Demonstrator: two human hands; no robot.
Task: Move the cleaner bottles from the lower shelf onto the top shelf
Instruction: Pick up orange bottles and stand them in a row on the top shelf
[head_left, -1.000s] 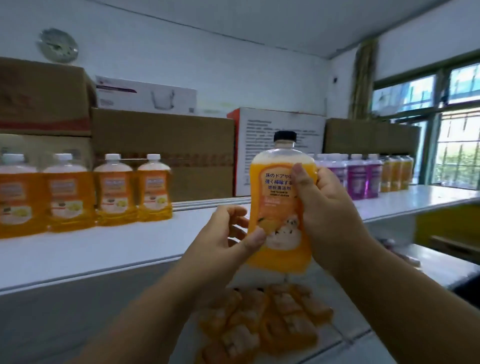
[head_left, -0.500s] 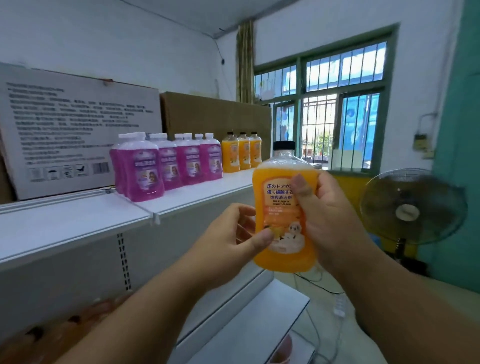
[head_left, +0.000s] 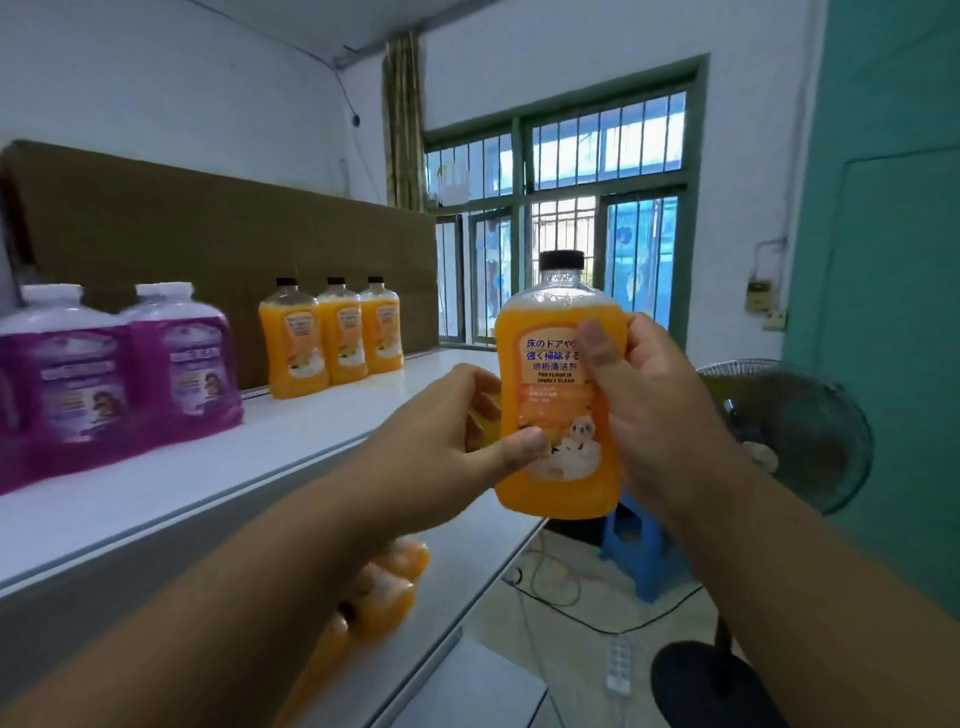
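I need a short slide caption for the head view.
Both hands, left and right, hold an orange cleaner bottle upright beside the top shelf.

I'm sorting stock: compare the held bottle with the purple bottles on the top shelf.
The held orange bottle has a black cap; the purple bottles have white ones. It is in the air, gripped by the left hand and right hand; they stand on the top shelf. All are upright and labelled.

Left forearm covers most of the orange bottles (head_left: 387, 587) down on the lower shelf (head_left: 467, 566), a blurred heap, count unreadable. Purple bottles (head_left: 119, 374) smear off the left edge, and the held bottle's (head_left: 558, 415) far side sits behind the right hand (head_left: 649, 410)
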